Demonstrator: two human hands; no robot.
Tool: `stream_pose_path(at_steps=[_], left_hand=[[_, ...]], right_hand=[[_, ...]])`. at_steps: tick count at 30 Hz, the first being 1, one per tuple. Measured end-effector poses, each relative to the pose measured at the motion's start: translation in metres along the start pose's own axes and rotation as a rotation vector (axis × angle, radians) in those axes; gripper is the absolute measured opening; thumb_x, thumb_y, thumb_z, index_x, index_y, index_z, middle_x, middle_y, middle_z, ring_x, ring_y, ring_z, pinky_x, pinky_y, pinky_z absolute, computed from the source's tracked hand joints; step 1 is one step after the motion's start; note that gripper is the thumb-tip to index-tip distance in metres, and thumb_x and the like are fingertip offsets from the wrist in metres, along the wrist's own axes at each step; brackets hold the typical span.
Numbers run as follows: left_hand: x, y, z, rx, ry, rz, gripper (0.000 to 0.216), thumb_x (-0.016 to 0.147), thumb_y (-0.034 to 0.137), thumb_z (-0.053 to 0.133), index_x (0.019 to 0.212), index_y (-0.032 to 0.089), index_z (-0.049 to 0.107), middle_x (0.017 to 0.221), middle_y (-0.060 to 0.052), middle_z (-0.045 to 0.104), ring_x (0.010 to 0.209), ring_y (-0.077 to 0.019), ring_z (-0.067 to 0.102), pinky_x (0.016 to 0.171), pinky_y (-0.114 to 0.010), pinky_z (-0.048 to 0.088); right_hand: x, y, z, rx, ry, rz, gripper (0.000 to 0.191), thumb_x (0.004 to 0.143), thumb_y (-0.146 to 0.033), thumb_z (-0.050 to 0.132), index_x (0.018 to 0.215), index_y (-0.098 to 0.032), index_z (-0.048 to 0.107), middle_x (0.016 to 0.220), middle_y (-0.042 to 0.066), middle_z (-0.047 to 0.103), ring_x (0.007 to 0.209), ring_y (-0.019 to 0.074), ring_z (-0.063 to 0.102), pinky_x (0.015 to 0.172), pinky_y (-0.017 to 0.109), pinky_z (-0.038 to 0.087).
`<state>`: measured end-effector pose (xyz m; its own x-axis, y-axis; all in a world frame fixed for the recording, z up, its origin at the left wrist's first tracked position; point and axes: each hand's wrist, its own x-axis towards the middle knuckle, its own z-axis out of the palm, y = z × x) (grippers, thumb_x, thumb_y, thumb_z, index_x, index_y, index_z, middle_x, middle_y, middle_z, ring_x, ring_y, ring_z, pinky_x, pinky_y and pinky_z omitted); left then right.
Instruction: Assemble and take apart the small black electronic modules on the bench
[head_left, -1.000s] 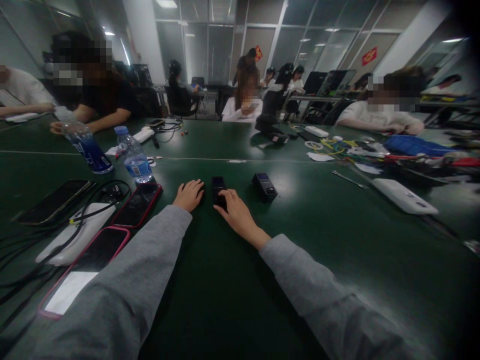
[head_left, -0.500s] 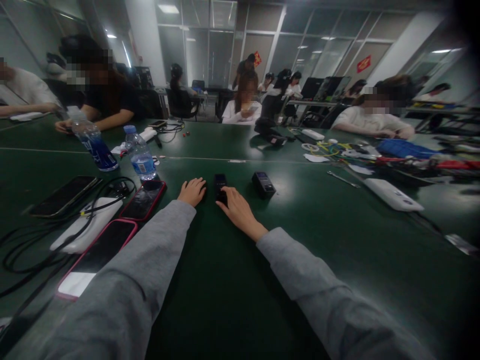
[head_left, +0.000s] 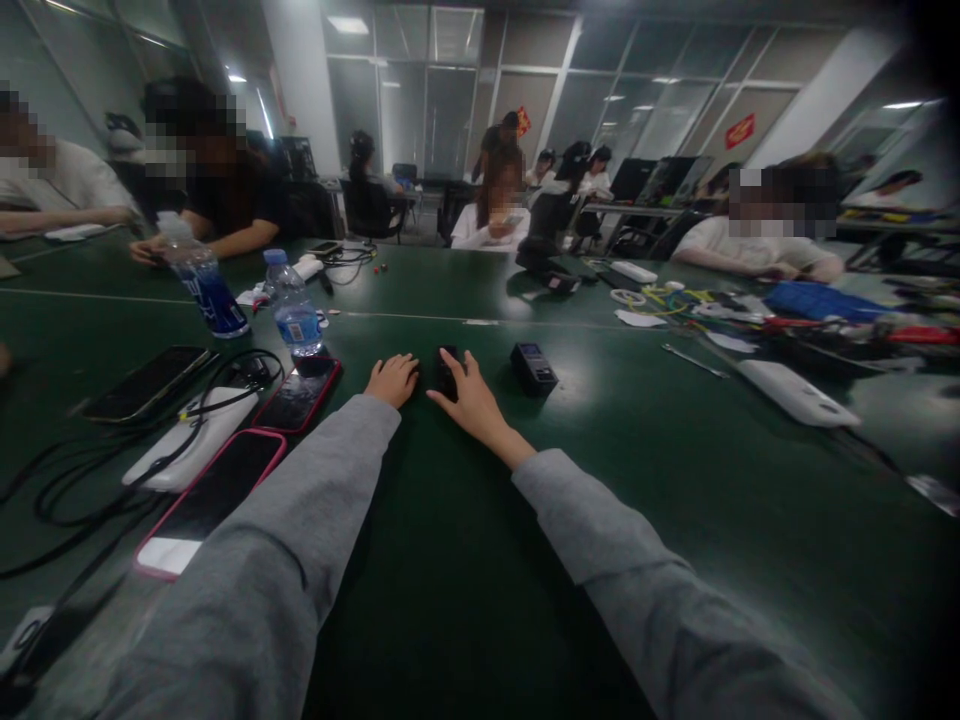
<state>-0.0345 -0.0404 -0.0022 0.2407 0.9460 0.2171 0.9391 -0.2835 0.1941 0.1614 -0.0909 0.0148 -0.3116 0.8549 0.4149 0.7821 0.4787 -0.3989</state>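
Note:
Both my arms in grey sleeves reach forward over a dark green table [head_left: 465, 560]. My right hand [head_left: 471, 400] closes round a small black device [head_left: 448, 368] lying flat on the table, thumb on its left side and fingers on its right. My left hand [head_left: 392, 380] rests on the table just left of that device, fingers curled, with nothing visible in it. A second small black device [head_left: 533, 367] lies a little to the right, apart from both hands.
At left lie phones [head_left: 298, 395] [head_left: 212, 497] [head_left: 142, 381], a white power bank [head_left: 187, 440] with black cables, and two water bottles [head_left: 294, 305] [head_left: 204, 277]. A white box [head_left: 795, 392], wires and tools lie at right. Several people sit round the table's far side.
My right hand has slid forward and closed round the black device, which it only touched at its near end before. The view has shifted slightly; my left hand stays beside it.

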Motion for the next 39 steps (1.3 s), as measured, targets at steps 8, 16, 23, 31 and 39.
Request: stream_pose_path(at_steps=[8,16,23,31,39], left_hand=[[-0.001,0.001,-0.003,-0.010,-0.017,0.005,0.043,0.101,0.032,0.038,0.141,0.025,0.049,0.154,-0.005,0.045,0.143,-0.0253,0.039,0.117,-0.055,0.029],[-0.002,0.004,-0.008,0.014,0.028,0.011,0.039,0.099,0.030,0.042,0.135,0.023,0.053,0.149,-0.007,0.051,0.138,-0.0252,0.043,0.113,-0.053,0.034],[0.013,0.002,-0.014,0.065,0.109,0.032,0.031,0.096,0.019,0.040,0.115,0.022,0.064,0.124,-0.009,0.065,0.118,-0.0254,0.057,0.101,-0.045,0.044],[0.020,-0.002,0.000,0.051,0.095,-0.025,0.060,0.100,0.040,0.038,0.156,0.024,0.025,0.164,-0.007,0.023,0.152,-0.0297,0.017,0.119,-0.059,0.019],[0.023,-0.008,0.004,0.000,-0.014,0.025,0.048,0.102,0.039,0.032,0.147,0.027,0.044,0.157,-0.005,0.039,0.147,-0.0252,0.033,0.119,-0.056,0.025]], right_hand=[[0.006,0.000,0.004,0.121,-0.052,0.052,0.069,0.094,-0.044,0.063,0.152,-0.025,0.032,0.150,0.019,0.036,0.133,0.0359,0.047,0.102,0.055,0.047],[0.005,-0.003,0.000,0.075,-0.066,0.059,0.066,0.095,-0.041,0.061,0.152,-0.022,0.034,0.144,0.020,0.042,0.117,0.0368,0.059,0.091,0.054,0.055],[0.004,-0.004,-0.001,0.070,-0.074,0.087,0.066,0.096,-0.043,0.060,0.153,-0.024,0.033,0.147,0.021,0.040,0.121,0.0379,0.057,0.094,0.054,0.053],[0.005,0.000,0.001,0.086,-0.072,0.075,0.069,0.094,-0.044,0.062,0.152,-0.025,0.031,0.148,0.020,0.038,0.124,0.0374,0.055,0.095,0.055,0.053],[0.003,-0.004,-0.005,0.123,-0.098,0.069,0.067,0.093,-0.034,0.062,0.152,-0.025,0.032,0.149,0.018,0.038,0.123,0.0354,0.056,0.097,0.053,0.053]])
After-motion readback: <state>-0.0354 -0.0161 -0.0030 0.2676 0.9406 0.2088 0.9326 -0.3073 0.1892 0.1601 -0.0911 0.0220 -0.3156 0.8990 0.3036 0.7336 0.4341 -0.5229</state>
